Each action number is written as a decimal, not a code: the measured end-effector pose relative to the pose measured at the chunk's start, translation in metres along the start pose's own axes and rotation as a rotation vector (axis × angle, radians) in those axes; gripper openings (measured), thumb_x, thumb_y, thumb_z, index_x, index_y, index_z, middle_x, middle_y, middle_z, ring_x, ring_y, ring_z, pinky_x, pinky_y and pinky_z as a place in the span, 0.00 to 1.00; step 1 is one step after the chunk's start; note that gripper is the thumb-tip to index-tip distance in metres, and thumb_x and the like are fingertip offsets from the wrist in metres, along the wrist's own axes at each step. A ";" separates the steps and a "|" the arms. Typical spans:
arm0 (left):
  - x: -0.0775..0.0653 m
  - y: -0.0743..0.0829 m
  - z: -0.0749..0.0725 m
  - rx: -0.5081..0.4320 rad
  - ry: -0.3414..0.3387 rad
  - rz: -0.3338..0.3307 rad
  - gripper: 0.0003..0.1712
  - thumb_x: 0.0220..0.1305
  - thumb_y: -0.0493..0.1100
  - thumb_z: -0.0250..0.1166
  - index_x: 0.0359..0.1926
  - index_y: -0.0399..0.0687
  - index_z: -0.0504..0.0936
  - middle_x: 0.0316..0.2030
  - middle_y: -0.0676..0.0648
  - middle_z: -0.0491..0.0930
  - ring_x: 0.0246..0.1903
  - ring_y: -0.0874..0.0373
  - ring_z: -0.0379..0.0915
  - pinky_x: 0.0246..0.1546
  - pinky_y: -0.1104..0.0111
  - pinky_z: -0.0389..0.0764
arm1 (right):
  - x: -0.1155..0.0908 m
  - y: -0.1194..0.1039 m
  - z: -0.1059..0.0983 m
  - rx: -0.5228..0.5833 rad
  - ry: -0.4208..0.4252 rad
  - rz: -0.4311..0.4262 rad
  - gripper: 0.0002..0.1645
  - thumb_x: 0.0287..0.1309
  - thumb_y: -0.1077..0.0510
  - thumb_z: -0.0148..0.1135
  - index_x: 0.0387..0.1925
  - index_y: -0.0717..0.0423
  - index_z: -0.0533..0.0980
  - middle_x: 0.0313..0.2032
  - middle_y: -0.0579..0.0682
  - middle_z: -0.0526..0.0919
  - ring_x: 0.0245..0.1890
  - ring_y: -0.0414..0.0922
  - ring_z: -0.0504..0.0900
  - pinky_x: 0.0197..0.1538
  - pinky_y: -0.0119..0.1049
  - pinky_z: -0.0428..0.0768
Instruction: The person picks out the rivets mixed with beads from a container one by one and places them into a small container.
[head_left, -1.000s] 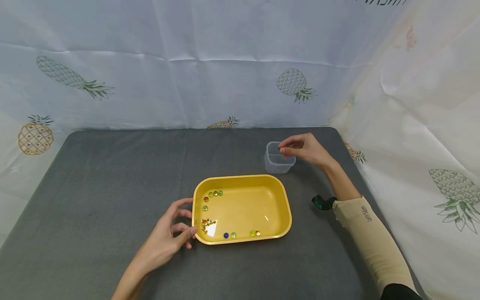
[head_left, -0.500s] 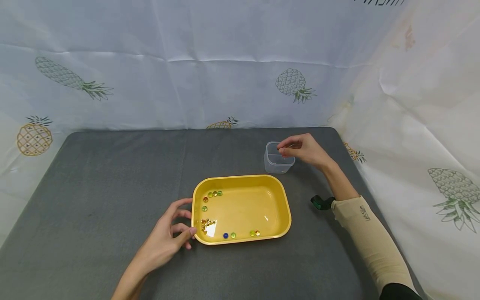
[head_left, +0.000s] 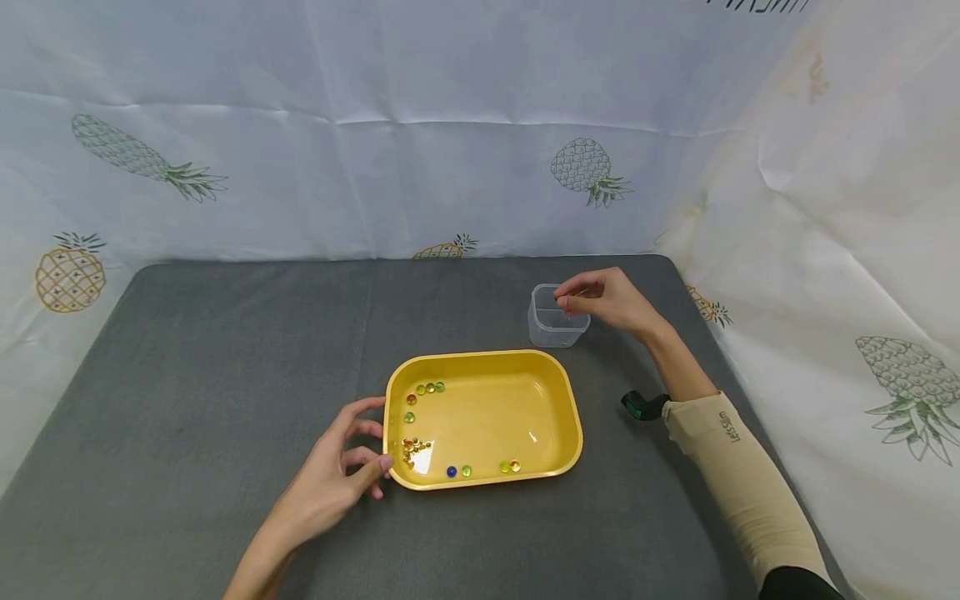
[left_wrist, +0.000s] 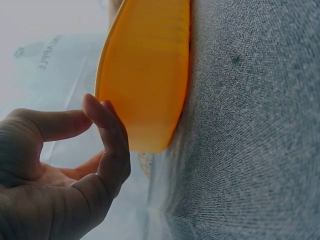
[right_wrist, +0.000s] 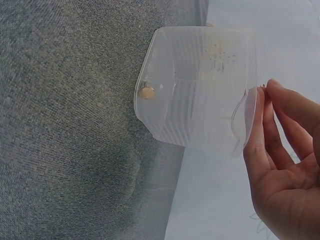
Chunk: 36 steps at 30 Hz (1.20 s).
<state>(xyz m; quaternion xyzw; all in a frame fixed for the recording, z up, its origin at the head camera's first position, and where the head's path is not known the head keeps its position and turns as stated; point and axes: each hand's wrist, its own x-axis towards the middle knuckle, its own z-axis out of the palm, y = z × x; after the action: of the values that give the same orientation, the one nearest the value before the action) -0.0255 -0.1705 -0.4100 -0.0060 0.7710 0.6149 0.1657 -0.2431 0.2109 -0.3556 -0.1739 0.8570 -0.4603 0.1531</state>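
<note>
The yellow tray (head_left: pixel 480 358) lies on the grey cloth. At its left end my left hand (head_left: pixel 322 483) grips the rim, thumb over the edge and fingers against the outer wall. In the tray are a cluster of small gold pieces (head_left: pixel 412 448), a blue marble (head_left: pixel 452 472), green marbles (head_left: pixel 431 388) and an orange marble (head_left: pixel 411 400). My right hand (head_left: pixel 611 300) is over the rim of a clear plastic container (head_left: pixel 555 337), pinching a tiny gold-brown piece (right_wrist: pixel 263 86), mostly hidden by the fingertips. A gold tack-like piece (right_wrist: pixel 146 92) lies at the container's bottom.
Grey cloth (head_left: pixel 225 375) covers the table. White fabric with pineapple prints (head_left: pixel 450 183) hangs behind it and along the right side. A dark green-and-black strap piece (head_left: pixel 643 406) sticks out at the right wrist beside the beige sleeve (head_left: pixel 742 483).
</note>
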 end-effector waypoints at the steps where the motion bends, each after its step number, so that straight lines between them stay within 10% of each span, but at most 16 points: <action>1: 0.000 0.000 0.000 0.001 0.001 0.000 0.41 0.61 0.32 0.65 0.69 0.59 0.56 0.52 0.36 0.66 0.32 0.46 0.82 0.27 0.58 0.85 | 0.000 0.000 0.000 -0.001 0.000 -0.002 0.13 0.60 0.60 0.65 0.46 0.58 0.81 0.46 0.62 0.84 0.37 0.41 0.87 0.45 0.31 0.86; 26: -0.001 -0.001 0.003 0.009 0.013 -0.019 0.41 0.60 0.32 0.65 0.69 0.60 0.57 0.52 0.36 0.67 0.31 0.47 0.81 0.27 0.58 0.85 | -0.002 -0.003 0.000 -0.018 0.008 -0.008 0.13 0.60 0.61 0.65 0.46 0.58 0.81 0.44 0.60 0.85 0.42 0.55 0.86 0.46 0.35 0.86; 36: -0.001 -0.002 0.004 0.017 0.020 -0.017 0.41 0.60 0.31 0.65 0.69 0.60 0.56 0.52 0.36 0.67 0.32 0.47 0.82 0.27 0.58 0.85 | -0.003 -0.006 0.000 -0.050 0.016 -0.012 0.13 0.60 0.59 0.65 0.46 0.56 0.82 0.44 0.59 0.85 0.36 0.45 0.86 0.43 0.31 0.85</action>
<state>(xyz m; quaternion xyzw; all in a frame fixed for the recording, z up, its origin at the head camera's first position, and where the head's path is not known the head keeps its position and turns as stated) -0.0228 -0.1673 -0.4123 -0.0171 0.7779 0.6066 0.1633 -0.2399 0.2091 -0.3503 -0.1790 0.8684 -0.4411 0.1389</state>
